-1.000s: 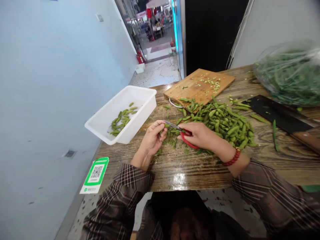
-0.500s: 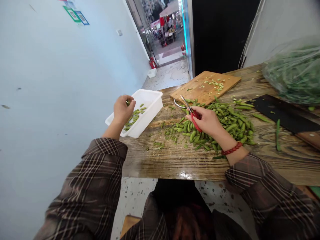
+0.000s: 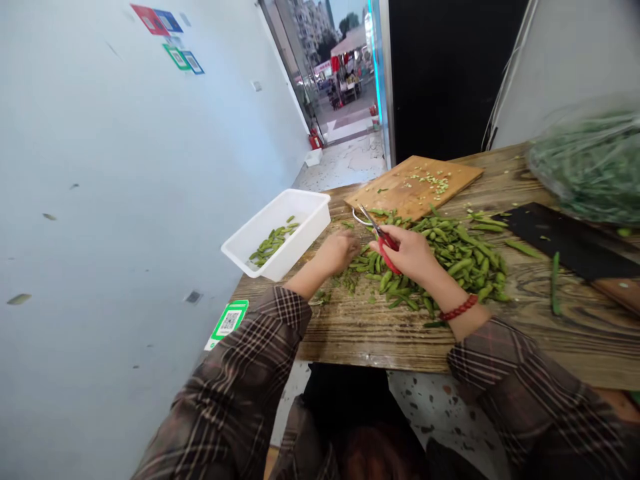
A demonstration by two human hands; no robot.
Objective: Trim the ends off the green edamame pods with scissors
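Note:
My right hand (image 3: pixel 413 255) is closed around the red handles of a pair of scissors (image 3: pixel 389 255), whose metal blades point up and left. Beneath it lies a heap of green soybean pods (image 3: pixel 463 257), with small trimmings scattered on the left side. My left hand (image 3: pixel 340 252) is over the table by the heap's left edge, its fingers curled downward and blurred; whether anything is between them does not show. Left of that hand, a white plastic tub (image 3: pixel 300 247) holds several pods (image 3: pixel 274 243) on its bottom.
A wooden cutting board (image 3: pixel 385 190) with chopped green bits lies behind the heap. To the right is a cleaver (image 3: pixel 570 240) with a wooden handle, and beyond it a clear bag of green vegetables (image 3: pixel 590 160). A wall stands along the left of the wooden table (image 3: pixel 350 343).
My left hand has moved right, from above the white tub to the edge of the pod heap. My right hand keeps the scissors in about the same place. The view has shifted slightly.

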